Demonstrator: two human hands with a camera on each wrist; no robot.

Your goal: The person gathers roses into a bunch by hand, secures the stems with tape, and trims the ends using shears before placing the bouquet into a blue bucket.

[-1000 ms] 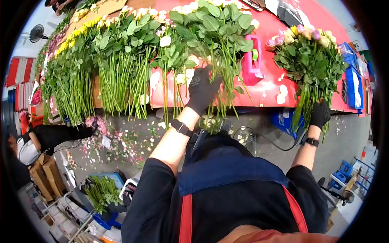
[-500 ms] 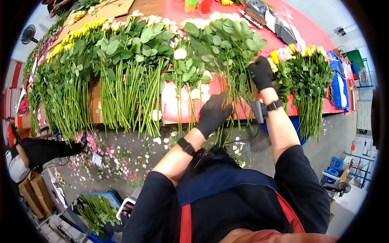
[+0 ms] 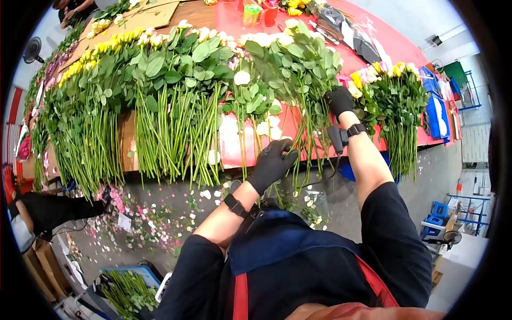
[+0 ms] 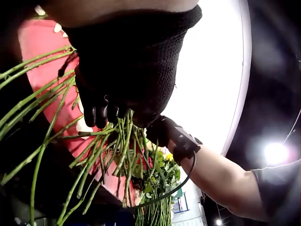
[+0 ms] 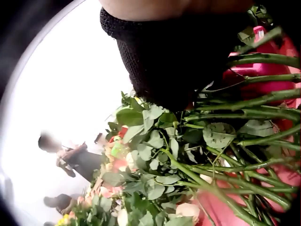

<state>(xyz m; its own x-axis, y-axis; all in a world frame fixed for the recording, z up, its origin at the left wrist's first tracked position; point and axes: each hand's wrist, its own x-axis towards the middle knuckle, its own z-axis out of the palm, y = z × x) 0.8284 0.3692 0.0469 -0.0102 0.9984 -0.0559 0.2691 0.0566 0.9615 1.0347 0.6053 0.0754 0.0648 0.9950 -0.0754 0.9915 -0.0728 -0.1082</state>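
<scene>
My left hand [image 3: 273,164], in a black glove, is at the lower ends of a loose bunch of rose stems [image 3: 305,125]. In the left wrist view the curled fingers of the left hand [image 4: 120,106] grip stems [image 4: 124,146] whose cut ends fan out below. Higher up, at the bunch's right side, my gloved right hand [image 3: 340,101] is curled against stems just under the leaves. The right wrist view shows the back of the right hand [image 5: 171,70] over leaves [image 5: 155,141] and green stems [image 5: 263,113]; its fingertips are hidden.
More rose bunches [image 3: 173,128] lie along the table to the left, stems overhanging the edge. A mixed bunch [image 3: 397,106] lies right, beside blue packaging [image 3: 437,114]. Black wrapping [image 3: 346,34] is at the back. Petals [image 3: 160,218] litter the floor. Another person [image 3: 74,10] is at the far left.
My right hand has left the mixed bunch on the right and moved left to the central stems. My left hand has come down toward the stem ends. The view has shifted slightly.
</scene>
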